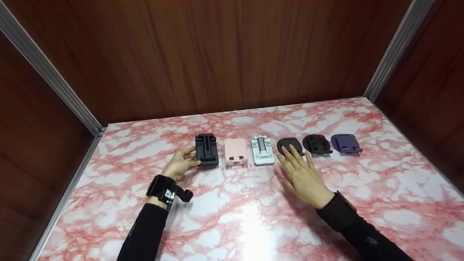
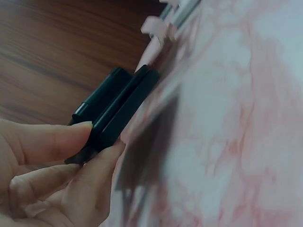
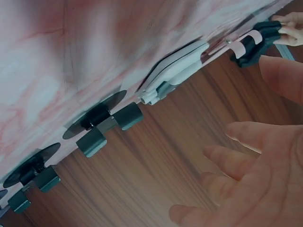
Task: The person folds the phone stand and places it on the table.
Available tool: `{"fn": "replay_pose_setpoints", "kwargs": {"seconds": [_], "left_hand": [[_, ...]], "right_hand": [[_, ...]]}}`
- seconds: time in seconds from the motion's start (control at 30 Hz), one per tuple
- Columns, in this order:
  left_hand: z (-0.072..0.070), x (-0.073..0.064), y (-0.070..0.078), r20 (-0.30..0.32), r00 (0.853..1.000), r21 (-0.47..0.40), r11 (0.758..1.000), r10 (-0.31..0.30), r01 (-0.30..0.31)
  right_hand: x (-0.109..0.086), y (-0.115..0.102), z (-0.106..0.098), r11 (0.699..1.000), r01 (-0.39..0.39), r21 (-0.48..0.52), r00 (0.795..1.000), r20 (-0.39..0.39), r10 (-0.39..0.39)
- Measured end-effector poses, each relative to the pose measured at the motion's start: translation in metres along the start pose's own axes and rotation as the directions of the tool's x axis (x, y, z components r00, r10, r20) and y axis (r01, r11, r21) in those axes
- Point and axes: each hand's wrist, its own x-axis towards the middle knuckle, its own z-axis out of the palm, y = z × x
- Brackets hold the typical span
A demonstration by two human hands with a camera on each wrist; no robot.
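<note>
My left hand (image 1: 180, 165) pinches the left side of a black folding phone stand (image 1: 207, 149), thumb on one face and fingers on the other. In the left wrist view the black stand (image 2: 116, 106) is folded flat and held a little off the table, its shadow beside it. To its right lie a pink phone stand (image 1: 235, 149) and a white one (image 1: 262, 150). My right hand (image 1: 303, 181) is spread with straight fingers over a dark round-based phone stand (image 1: 284, 144), partly covering it in the head view. The right wrist view shows nothing in that hand (image 3: 255, 175).
Farther right in the row lie a black round-based stand (image 1: 316, 144) and a purple one (image 1: 346, 143). The marbled red-and-white table (image 1: 232, 206) is bounded by a wooden back panel (image 1: 224, 54) and side panels with metal corner posts.
</note>
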Motion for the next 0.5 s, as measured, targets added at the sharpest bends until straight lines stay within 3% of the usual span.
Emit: {"fn": "replay_pose_setpoints", "kwargs": {"seconds": [0.23, 0.5], "left_hand": [[-0.0035, 0.0075, 0.0024, 0.029, 0.999, 0.054, 0.998, -0.035, 0.033], [-0.0019, 0.0021, 0.0004, 0.034, 0.999, 0.202, 0.979, 0.008, -0.014]], "right_hand": [[-0.0047, 0.0029, -0.0025, 1.000, -0.023, -0.016, 0.999, 0.026, 0.024], [-0.0093, 0.0062, -0.0014, 0.999, 0.001, -0.042, 1.000, 0.018, 0.000]]}}
